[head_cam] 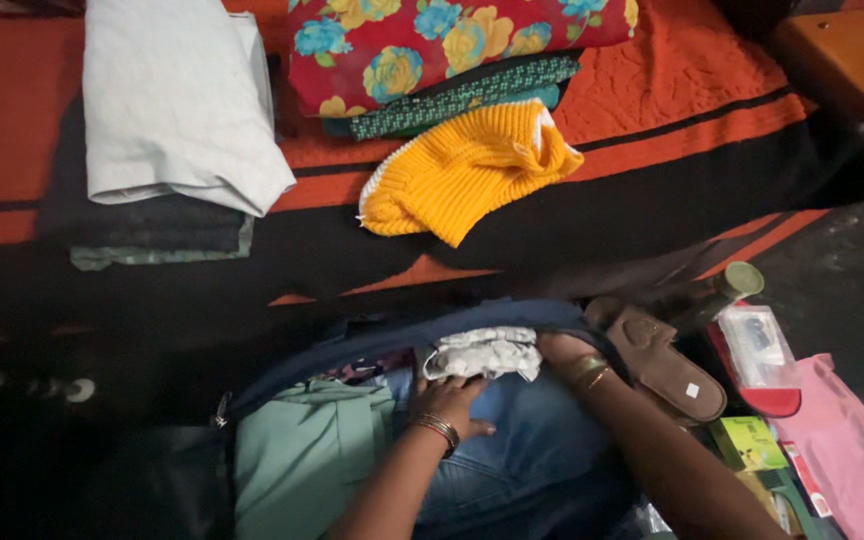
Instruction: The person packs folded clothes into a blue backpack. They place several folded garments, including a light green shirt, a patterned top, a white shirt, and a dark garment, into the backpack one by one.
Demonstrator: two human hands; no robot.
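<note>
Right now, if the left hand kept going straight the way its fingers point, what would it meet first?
The left hand, flat on blue denim, points up the frame. First in line looks to be the white patterned cloth at its fingertips, then the bag's dark rim; depth is unclear.

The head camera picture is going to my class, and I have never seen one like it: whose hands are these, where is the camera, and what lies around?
There is no machine here. One camera sits on a person's head and looks down at their own two bare hands. Both hands reach into an open bag full of folded clothes. The left hand presses on blue denim; the right hand and the left-hand fingers meet at a small white patterned cloth. Above, on an orange and black bedspread, lie a yellow knitted garment, a floral cloth and a folded white cloth. A brown sandal lies to the right.
</note>
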